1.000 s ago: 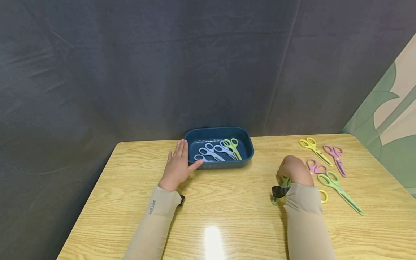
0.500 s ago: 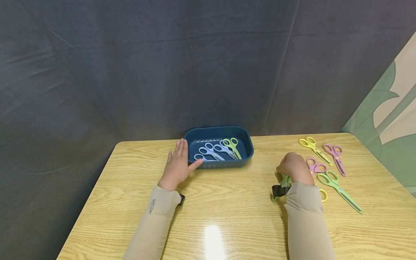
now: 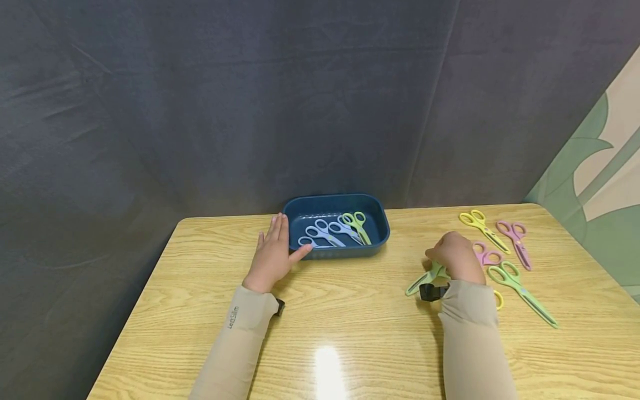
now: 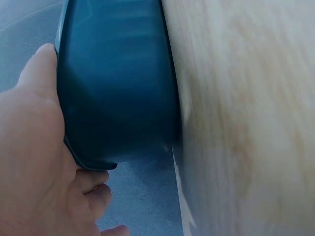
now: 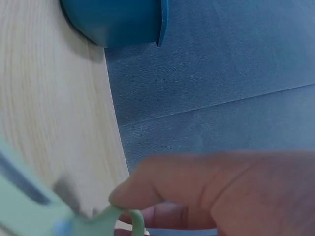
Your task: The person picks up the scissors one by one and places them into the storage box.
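Observation:
My left hand (image 3: 270, 258) rests with straight fingers along the left end of a dark blue tray (image 3: 345, 253), its thumb over the front rim. The left wrist view shows that hand against the tray's outer wall (image 4: 118, 88). Inside the tray lie several light blue scissors (image 3: 324, 236) and one pair of lime green scissors (image 3: 357, 225). To the right, my right hand (image 3: 457, 255) pinches light green scissors (image 3: 424, 282) by a handle loop, blades pointing toward the front left. The right wrist view has the thumb and fingers at that green loop (image 5: 137, 223).
Right of my right hand lie yellow scissors (image 3: 484, 230), pink scissors (image 3: 517, 244) and another green pair (image 3: 522, 291). A second pink pair (image 3: 489, 257) and a yellow handle loop (image 3: 499, 300) are partly hidden by my right arm. A dark curtain (image 3: 320, 111) hangs behind the table.
The green scissors in my right hand have swung round, their blades now showing further left. My right hand has risen slightly. The left hand and tray stay put.

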A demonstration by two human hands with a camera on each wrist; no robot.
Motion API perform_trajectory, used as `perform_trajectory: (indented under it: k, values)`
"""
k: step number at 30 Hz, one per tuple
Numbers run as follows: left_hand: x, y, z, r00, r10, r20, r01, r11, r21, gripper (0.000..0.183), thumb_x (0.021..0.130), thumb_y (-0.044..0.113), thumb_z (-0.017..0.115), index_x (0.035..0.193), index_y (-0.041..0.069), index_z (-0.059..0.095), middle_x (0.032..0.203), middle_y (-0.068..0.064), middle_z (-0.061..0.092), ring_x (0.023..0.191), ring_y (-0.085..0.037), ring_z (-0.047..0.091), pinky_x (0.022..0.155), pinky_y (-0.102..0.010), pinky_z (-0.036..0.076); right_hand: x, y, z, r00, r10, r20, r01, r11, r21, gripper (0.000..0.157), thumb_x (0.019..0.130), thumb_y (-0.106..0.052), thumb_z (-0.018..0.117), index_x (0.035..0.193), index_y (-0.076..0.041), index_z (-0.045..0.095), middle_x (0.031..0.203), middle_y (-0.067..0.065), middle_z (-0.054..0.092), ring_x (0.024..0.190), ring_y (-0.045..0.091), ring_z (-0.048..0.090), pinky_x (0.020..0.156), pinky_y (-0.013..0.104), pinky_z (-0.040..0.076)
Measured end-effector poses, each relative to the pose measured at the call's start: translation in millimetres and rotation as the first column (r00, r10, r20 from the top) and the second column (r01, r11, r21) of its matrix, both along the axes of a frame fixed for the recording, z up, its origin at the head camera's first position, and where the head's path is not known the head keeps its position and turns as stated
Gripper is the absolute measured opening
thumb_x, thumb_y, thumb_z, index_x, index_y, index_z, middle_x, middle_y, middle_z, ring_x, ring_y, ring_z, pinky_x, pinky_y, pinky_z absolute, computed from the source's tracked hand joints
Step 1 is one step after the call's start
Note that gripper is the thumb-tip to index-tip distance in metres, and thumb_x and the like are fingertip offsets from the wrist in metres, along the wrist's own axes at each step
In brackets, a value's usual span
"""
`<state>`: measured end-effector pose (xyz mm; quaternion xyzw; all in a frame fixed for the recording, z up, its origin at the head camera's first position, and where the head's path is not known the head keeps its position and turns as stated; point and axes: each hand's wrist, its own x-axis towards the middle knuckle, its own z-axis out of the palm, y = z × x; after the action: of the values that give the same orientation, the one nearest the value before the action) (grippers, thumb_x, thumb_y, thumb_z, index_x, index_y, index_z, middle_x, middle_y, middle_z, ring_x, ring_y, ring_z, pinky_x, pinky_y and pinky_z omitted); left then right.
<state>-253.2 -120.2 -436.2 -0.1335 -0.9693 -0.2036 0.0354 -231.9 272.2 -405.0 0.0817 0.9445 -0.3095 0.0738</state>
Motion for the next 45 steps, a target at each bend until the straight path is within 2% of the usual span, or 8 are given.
perform_trajectory:
  k: [9,15,18,22,26,28,35,45]
  values:
    - [0.7,0.0,0.4,1.000,-0.001,-0.005,0.001,1.000,0.001,0.101,0.099,0.065,0.050,0.161,-0.001,0.006,0.168,-0.020,0.007,0.156,-0.031,0.002,0.121,-0.061,0.008,3.8,3.0,5.8,0.999,0.027,0.029,-0.024,0.995,-0.100,0.021,0.090,-0.016,0.067,0.082,0.003,0.064,0.076,0.013,0.066,0.060,0.022,0.066,0.056,0.035,0.050]
    - [0.1,-0.1,0.1,1.000,0.001,-0.001,-0.001,1.000,-0.005,0.101,0.098,0.066,0.049,0.161,-0.001,0.006,0.169,-0.020,0.006,0.156,-0.030,0.001,0.121,-0.061,0.008,4.6,11.8,12.9,0.994,0.073,0.081,-0.056,0.981,-0.188,0.031,0.093,-0.010,0.067,0.109,0.017,0.064,0.088,0.017,0.071,0.070,0.022,0.072,0.074,0.044,0.056]
    - [0.1,-0.3,0.2,1.000,0.004,-0.002,-0.004,1.000,-0.013,0.101,0.098,0.066,0.048,0.161,-0.001,0.006,0.169,-0.020,0.006,0.156,-0.030,0.001,0.121,-0.060,0.009,5.4,13.2,15.5,0.995,0.064,0.073,-0.047,0.975,-0.219,0.032,0.094,-0.004,0.066,0.116,0.019,0.061,0.092,0.018,0.071,0.071,0.021,0.073,0.075,0.043,0.058]
    - [1.2,0.3,2.0,1.000,0.006,-0.007,-0.006,1.000,-0.003,0.101,0.099,0.064,0.050,0.161,-0.002,0.007,0.168,-0.021,0.008,0.156,-0.030,0.001,0.121,-0.061,0.010,5.7,11.9,18.2,0.997,0.073,0.026,-0.067,0.982,-0.176,0.023,0.094,-0.004,0.066,0.107,0.016,0.066,0.085,0.014,0.070,0.070,0.018,0.068,0.068,0.035,0.055]
    - [3.0,1.1,4.4,1.000,0.008,-0.004,-0.008,1.000,0.003,0.101,0.098,0.064,0.051,0.161,-0.002,0.007,0.168,-0.021,0.008,0.156,-0.030,0.001,0.121,-0.061,0.010,6.1,10.0,20.2,0.995,0.094,-0.015,-0.095,0.992,-0.084,0.021,0.094,-0.008,0.066,0.101,0.011,0.071,0.082,0.011,0.070,0.075,0.020,0.063,0.066,0.034,0.049]
    - [3.4,1.3,5.0,1.000,0.010,0.001,-0.010,1.000,0.000,0.101,0.098,0.065,0.051,0.161,-0.002,0.006,0.168,-0.020,0.007,0.156,-0.030,0.000,0.121,-0.061,0.010,6.5,9.3,20.7,0.995,0.096,-0.013,-0.096,0.992,-0.078,0.021,0.094,-0.009,0.065,0.101,0.010,0.071,0.082,0.011,0.069,0.077,0.022,0.062,0.066,0.035,0.049]
    - [2.6,1.6,4.2,1.000,0.008,0.001,-0.008,1.000,0.003,0.101,0.098,0.065,0.050,0.161,-0.002,0.007,0.168,-0.020,0.007,0.156,-0.031,0.002,0.121,-0.060,0.009,7.7,8.6,20.4,0.996,0.086,0.008,-0.084,0.986,-0.145,0.023,0.097,-0.009,0.063,0.108,0.011,0.068,0.077,0.007,0.064,0.070,0.018,0.058,0.063,0.033,0.052]
    - [1.6,1.1,3.2,1.000,0.005,-0.014,-0.005,1.000,-0.001,0.100,0.099,0.064,0.051,0.161,-0.003,0.009,0.168,-0.021,0.008,0.156,-0.034,0.005,0.120,-0.062,0.012,6.7,12.4,21.1,0.988,0.152,-0.026,-0.154,0.969,-0.195,0.025,0.101,-0.007,0.060,0.115,0.014,0.064,0.096,0.018,0.068,0.075,0.017,0.062,0.069,0.033,0.057]
